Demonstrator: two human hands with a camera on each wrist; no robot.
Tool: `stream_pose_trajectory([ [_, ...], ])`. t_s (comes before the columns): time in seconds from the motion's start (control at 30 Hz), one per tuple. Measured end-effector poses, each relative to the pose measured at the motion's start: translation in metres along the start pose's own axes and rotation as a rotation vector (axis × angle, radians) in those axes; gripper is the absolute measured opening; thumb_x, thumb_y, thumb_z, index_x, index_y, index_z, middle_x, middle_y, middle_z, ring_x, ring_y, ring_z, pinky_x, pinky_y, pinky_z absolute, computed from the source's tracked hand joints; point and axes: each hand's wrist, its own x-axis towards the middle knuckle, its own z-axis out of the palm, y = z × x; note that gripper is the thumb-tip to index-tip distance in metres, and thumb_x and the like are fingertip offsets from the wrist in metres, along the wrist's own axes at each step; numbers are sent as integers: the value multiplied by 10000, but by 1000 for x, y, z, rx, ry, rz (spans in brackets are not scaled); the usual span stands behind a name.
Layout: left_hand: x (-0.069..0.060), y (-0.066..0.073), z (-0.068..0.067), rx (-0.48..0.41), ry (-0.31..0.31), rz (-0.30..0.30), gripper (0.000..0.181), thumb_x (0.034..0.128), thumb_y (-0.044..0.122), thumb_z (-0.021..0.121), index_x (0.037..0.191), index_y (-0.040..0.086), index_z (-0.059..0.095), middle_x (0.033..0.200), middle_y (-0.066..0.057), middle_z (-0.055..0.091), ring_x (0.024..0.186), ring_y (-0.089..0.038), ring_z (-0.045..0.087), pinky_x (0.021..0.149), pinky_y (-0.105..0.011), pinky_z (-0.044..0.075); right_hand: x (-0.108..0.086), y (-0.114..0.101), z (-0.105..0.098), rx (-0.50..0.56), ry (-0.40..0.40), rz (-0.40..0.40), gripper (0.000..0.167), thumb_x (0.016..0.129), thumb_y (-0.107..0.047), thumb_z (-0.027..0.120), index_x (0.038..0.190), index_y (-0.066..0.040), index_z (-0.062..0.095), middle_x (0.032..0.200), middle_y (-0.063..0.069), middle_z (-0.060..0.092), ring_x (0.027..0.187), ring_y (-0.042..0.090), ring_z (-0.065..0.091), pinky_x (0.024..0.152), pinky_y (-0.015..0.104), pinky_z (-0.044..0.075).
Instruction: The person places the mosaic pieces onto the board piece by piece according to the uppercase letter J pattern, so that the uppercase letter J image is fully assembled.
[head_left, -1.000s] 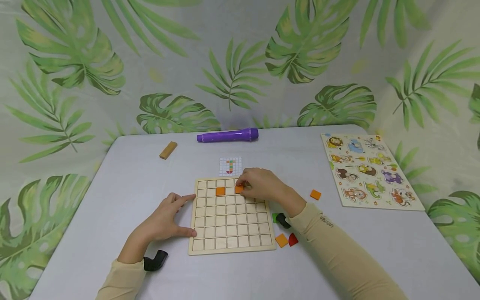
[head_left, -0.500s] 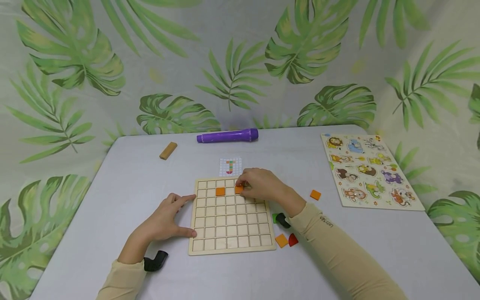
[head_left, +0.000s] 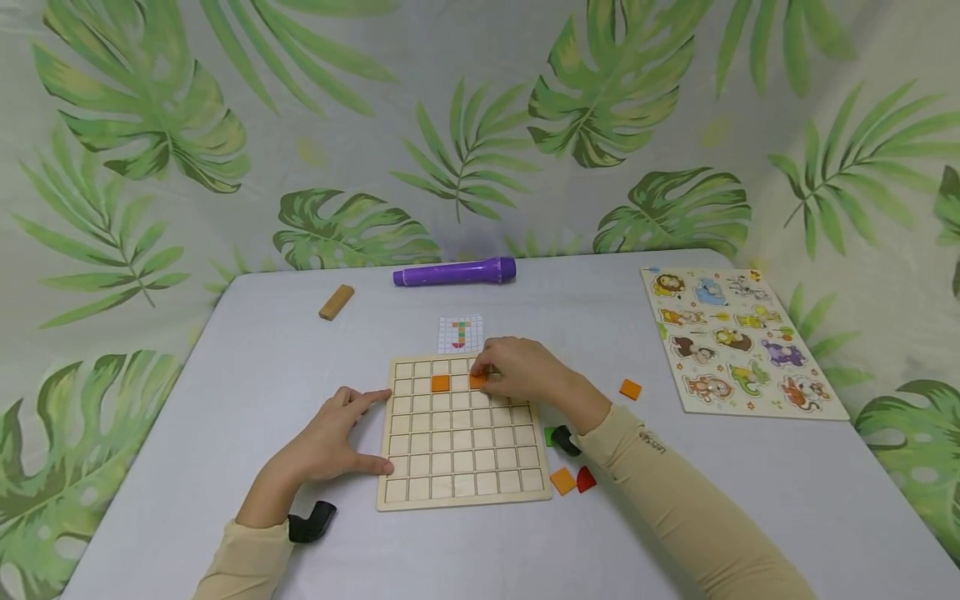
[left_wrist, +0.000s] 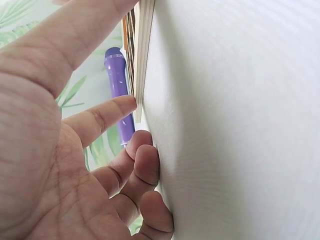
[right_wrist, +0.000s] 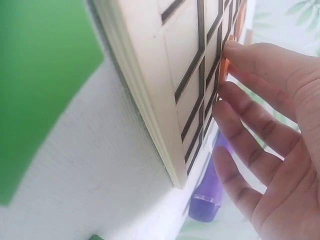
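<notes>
A wooden grid board (head_left: 462,461) lies on the table with an orange square tile (head_left: 440,383) in its second row. My right hand (head_left: 528,371) is over the board's upper right part, its thumb and fingertips pinching another orange tile (head_left: 477,382) in a cell of that row. In the right wrist view that tile (right_wrist: 223,70) shows between the fingers, partly covered. My left hand (head_left: 330,437) spreads thumb and index finger along the board's left edge, both tips touching it. The left wrist view shows the index finger (left_wrist: 102,120) against the edge, other fingers loosely bent.
Behind the board lies a small pattern card (head_left: 450,342). Right of it are loose orange tiles (head_left: 631,389), a green tile (head_left: 551,436) and a red quarter-round tile (head_left: 586,479). Farther off are a purple microphone (head_left: 455,272), a wooden block (head_left: 337,302) and an animal puzzle (head_left: 720,358).
</notes>
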Motion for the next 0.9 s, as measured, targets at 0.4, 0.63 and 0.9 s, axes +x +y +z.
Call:
stream_pose_trajectory([
  [0.4,0,1,0,12,4,-4,1097,694,476,1009,1616,192,487,1183,-76,501,1074,-242,460,915,-412,438,-5,5,-7,10,-19,36,216,1001,-236,753,1194,-167,820,1140,-18,735,952,129,637,903,372,559],
  [0.63,0,2,0,11,-2,-6,1097,698,481,1006,1618,190,485,1192,-79,504,1084,-245,463,925,-421,442,-20,16,-18,30,-17,73,250,970,-258,792,1204,-175,817,1140,-26,732,1001,137,671,910,379,575],
  [0.9,-1,2,-2,-5,-7,1,1088,700,483,1005,1613,187,492,1185,-88,501,1059,-232,455,902,-392,430,-45,32,-29,48,-23,134,276,981,-275,778,1241,-187,799,1173,-9,731,1108,210,685,934,422,573],
])
